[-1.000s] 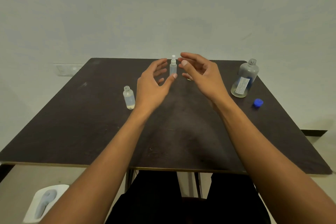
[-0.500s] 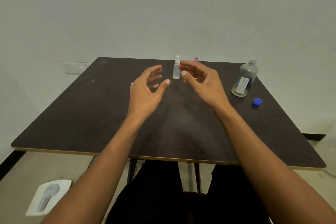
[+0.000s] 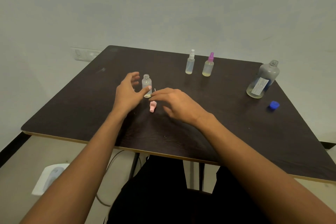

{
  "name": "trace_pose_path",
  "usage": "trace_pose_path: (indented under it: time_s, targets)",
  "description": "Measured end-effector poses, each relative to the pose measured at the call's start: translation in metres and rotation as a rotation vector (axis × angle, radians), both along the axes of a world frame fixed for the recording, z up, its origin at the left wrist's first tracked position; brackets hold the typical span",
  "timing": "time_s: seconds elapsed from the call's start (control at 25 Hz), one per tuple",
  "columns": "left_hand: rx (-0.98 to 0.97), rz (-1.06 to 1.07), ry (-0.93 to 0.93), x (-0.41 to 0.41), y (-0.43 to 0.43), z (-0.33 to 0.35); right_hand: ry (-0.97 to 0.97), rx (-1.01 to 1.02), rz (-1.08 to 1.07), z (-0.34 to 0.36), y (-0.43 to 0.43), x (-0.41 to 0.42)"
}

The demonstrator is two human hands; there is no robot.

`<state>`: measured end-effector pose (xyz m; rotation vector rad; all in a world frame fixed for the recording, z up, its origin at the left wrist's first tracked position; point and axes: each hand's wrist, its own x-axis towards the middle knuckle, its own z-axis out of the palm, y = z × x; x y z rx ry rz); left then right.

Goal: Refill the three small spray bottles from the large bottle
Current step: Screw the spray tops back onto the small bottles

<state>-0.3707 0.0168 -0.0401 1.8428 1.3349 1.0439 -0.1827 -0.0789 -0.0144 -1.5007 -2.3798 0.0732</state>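
An uncapped small clear bottle (image 3: 146,85) stands on the dark table (image 3: 236,123), with a little yellowish liquid at its bottom. My left hand (image 3: 128,92) curls open around its left side, thumb tip near its base. The pink spray head (image 3: 152,106) lies on the table just in front of it. My right hand (image 3: 174,102) hovers open over the table, fingertips just above that spray head. Two capped small spray bottles stand farther back: a white-topped one (image 3: 190,62) and a purple-topped one (image 3: 208,65). The large grey bottle (image 3: 262,80) stands uncapped at the right.
A blue cap (image 3: 274,105) lies on the table near the large bottle. A white object (image 3: 49,178) rests on the floor at the lower left. A wall socket plate (image 3: 85,53) sits behind the table's left corner. My dark-clothed legs are under the near edge.
Both hands have moved left and nearer, away from the white-topped bottle toward the uncapped bottle and pink spray head. The view has shifted, now showing the purple-topped bottle.
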Motion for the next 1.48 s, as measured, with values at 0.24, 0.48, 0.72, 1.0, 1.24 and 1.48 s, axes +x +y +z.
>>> trace_pose_path:
  time_s: [0.24, 0.48, 0.72, 1.0, 1.24, 1.48]
  targets:
    - [-0.006, -0.054, 0.023, 0.005, 0.015, -0.018, -0.116, -0.044, 0.094, -0.018, 0.02, -0.012]
    - [-0.008, -0.043, -0.008, 0.009, 0.019, -0.02, -0.062, 0.009, 0.11, -0.024, 0.022, -0.007]
    - [0.003, -0.076, -0.037, 0.012, 0.012, -0.006, 0.265, 0.159, -0.006, 0.014, 0.008, 0.025]
    - [0.09, -0.214, -0.114, 0.048, -0.021, 0.022, 0.678, 0.289, -0.174, 0.107, -0.022, 0.068]
    - [0.109, -0.289, -0.133, 0.076, -0.044, 0.038, 0.666, 0.316, -0.187, 0.143, -0.044, 0.085]
    - [0.118, -0.323, -0.124, 0.088, -0.055, 0.044, 0.725, 0.286, -0.182, 0.145, -0.05, 0.097]
